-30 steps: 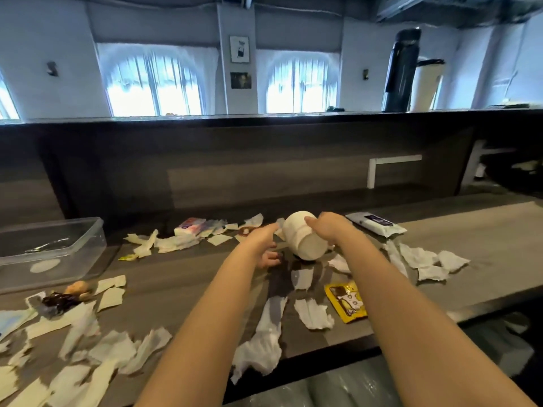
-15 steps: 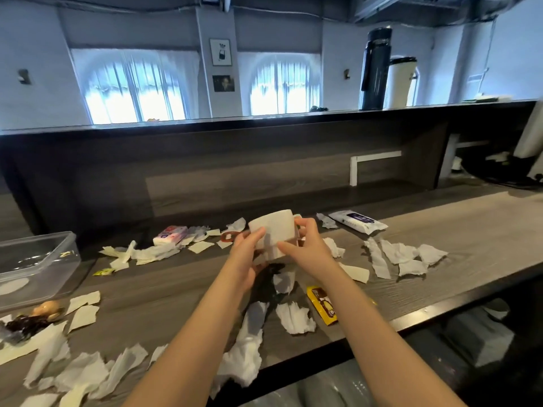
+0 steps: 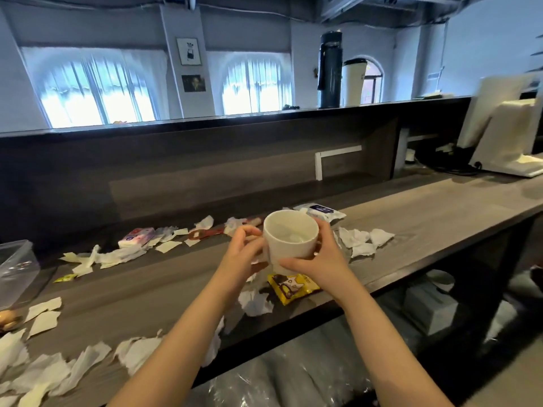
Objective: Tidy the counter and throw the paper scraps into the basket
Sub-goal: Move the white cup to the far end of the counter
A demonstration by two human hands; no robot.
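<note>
Mug [image 3: 291,242] handle likely behind left hand [image 3: 244,254]; clear tub [image 3: 14,268] cut by left edge.

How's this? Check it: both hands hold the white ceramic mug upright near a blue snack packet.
Wrong colour. The head view shows the left hand and right hand holding the white ceramic mug upright near a yellow snack packet, not a blue one.

Matt wood counter [image 3: 411,218] — glossy mug [image 3: 289,245]
</note>
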